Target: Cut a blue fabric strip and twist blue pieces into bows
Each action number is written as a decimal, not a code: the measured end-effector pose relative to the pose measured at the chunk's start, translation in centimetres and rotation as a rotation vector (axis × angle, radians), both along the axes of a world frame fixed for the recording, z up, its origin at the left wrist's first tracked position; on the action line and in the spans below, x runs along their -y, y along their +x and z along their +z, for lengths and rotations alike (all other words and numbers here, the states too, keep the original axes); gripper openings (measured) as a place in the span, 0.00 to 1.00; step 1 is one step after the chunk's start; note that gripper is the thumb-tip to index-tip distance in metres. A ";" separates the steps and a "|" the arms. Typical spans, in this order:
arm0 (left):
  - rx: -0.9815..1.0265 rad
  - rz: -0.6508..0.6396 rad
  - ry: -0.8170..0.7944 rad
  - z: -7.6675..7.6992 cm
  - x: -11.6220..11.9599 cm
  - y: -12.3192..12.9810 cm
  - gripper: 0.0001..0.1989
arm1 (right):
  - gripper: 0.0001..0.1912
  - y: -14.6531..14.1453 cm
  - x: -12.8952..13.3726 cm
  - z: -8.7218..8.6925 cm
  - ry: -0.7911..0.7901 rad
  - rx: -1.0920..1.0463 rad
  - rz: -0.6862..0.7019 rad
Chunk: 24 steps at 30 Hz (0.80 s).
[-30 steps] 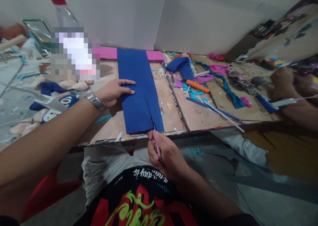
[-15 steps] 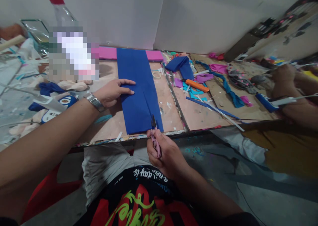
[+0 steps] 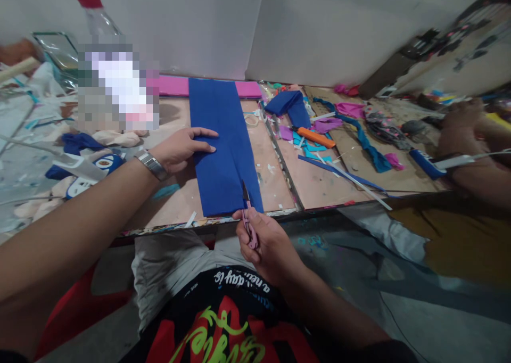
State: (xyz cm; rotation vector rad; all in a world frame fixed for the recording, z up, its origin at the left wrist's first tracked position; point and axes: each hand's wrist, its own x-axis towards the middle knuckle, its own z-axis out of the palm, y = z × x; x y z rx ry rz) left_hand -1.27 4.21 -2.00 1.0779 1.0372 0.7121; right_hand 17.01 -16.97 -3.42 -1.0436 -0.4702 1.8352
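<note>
The right hand (image 3: 265,240) grips pink scissors (image 3: 250,230) at the table's (image 3: 273,179) near edge, their handles wider apart than a second ago, blades at the blue fabric (image 3: 217,182). Farther in, the left hand (image 3: 179,147) rests open, palm down, on the blue fabric's left side.

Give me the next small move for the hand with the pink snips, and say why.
Probably squeeze the pink snips gently with the right hand: their blades look slightly parted at the near edge of the blue sheet, and the left hand rests its fingers on it.
</note>
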 end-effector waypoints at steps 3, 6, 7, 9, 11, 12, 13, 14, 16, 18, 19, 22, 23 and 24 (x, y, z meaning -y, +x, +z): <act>-0.001 0.000 0.000 0.1 0.1 0.0 0.25 | 0.25 0.0 -0.1 0.0 -0.003 -0.007 -0.007; -0.003 0.014 0.000 0.1 0.1 0.0 0.25 | 0.26 0.0 -0.2 -0.1 0.000 -0.011 -0.010; -0.003 0.015 -0.001 0.1 0.1 0.0 0.25 | 0.26 0.0 -0.2 -0.1 0.000 -0.011 -0.010; -0.004 0.014 -0.006 0.0 0.0 0.0 0.25 | 0.25 0.0 -0.3 -0.2 0.000 -0.012 -0.010; -0.001 0.012 -0.005 0.0 0.0 0.0 0.25 | 0.25 0.0 -0.3 -0.3 -0.006 -0.014 -0.011; -0.002 0.012 -0.003 0.0 0.0 0.0 0.25 | 0.24 0.0 -0.3 -0.4 -0.008 -0.015 -0.011; -0.003 0.013 -0.002 0.0 0.1 0.0 0.25 | 0.24 -0.1 -0.3 -0.4 -0.008 -0.014 -0.011; -0.004 0.016 -0.002 0.0 0.1 0.0 0.25 | 0.24 -0.1 -0.3 -0.4 -0.008 -0.013 -0.011; -0.006 0.023 -0.005 0.1 0.1 0.0 0.25 | 0.23 -0.1 -0.3 -0.3 -0.006 -0.005 -0.008; -0.007 0.026 -0.004 0.1 0.2 0.0 0.24 | 0.23 -0.1 -0.3 -0.3 -0.004 0.008 -0.009; -0.009 0.023 -0.001 0.1 0.1 0.0 0.24 | 0.23 -0.1 -0.3 -0.2 -0.003 0.014 -0.008; -0.018 0.016 0.001 0.1 0.1 0.0 0.25 | 0.22 -0.2 -0.3 -0.2 0.002 0.021 -0.005; -0.023 0.017 0.000 0.1 0.0 0.0 0.25 | 0.22 -0.2 -0.3 -0.2 0.003 0.019 -0.004; -0.027 0.018 -0.001 0.1 0.1 0.0 0.25 | 0.22 -0.2 -0.3 -0.2 0.002 0.017 -0.006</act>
